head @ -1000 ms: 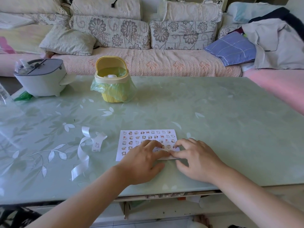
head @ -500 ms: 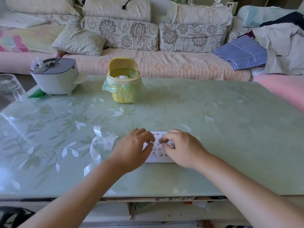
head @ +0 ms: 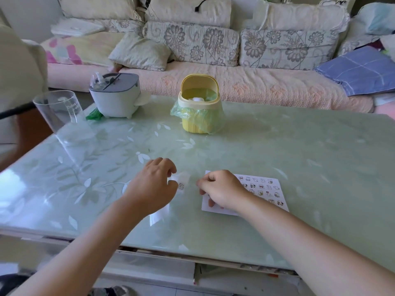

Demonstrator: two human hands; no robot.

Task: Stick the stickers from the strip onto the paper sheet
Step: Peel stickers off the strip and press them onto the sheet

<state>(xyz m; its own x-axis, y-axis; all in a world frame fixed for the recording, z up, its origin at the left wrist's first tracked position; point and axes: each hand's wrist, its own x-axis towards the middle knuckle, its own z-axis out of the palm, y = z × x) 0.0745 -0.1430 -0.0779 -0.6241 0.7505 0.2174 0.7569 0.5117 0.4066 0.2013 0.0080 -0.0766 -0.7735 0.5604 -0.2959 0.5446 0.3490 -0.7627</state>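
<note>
The white paper sheet (head: 264, 190) lies flat on the table, covered with several small cartoon stickers. My right hand (head: 221, 192) sits on its left part, fingers curled, fingertips touching the paper, nothing visible in them. The white sticker strip (head: 182, 182) curls across the table to the left of the sheet, with one sticker showing near its end. My left hand (head: 154, 184) is over the strip, thumb and curled fingers pinching it near that end. The hand hides most of the strip; a further piece of it (head: 157, 216) shows below the wrist.
A yellow mini bin (head: 199, 107) with a green bag stands at the table's far middle. A grey and white appliance (head: 115, 92) and a clear plastic cup (head: 62, 113) stand at the far left. The table's front edge (head: 171, 252) is near my forearms. A sofa runs behind.
My left hand has left the sheet and moved left to the strip. My right hand stays on the sheet, fingers now curled. The view has swung to the left.
</note>
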